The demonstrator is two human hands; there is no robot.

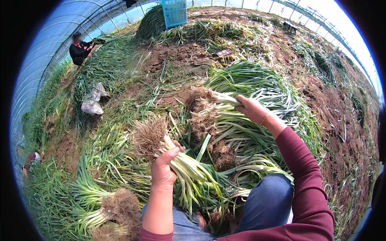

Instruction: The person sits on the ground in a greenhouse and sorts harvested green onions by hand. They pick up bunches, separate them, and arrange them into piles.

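Note:
My left hand (164, 170) is wrapped around a bunch of leafy allium stalks (193, 171), perhaps green garlic. Its tangled brown roots (150, 137) point away from me, and the green ends hang toward my lap. Off to the right, my right hand (251, 110) grasps pale stalks (226, 98) just behind their roots. Those stalks are at the top of a large heap of the same plants (259, 87), roots to the left and leaves fanned right. How many stalks the right hand holds is hidden by the fingers.
Rooted bundles (105, 208) lie at lower left, one apparently tied. My jeans-clad knee (265, 198) borders the heap. White plastic bags (95, 101), a person (79, 49) and a blue crate (175, 13) are farther off. Another person (31, 159) is partly visible at the left edge. Plastic sheeting on hoops arches around.

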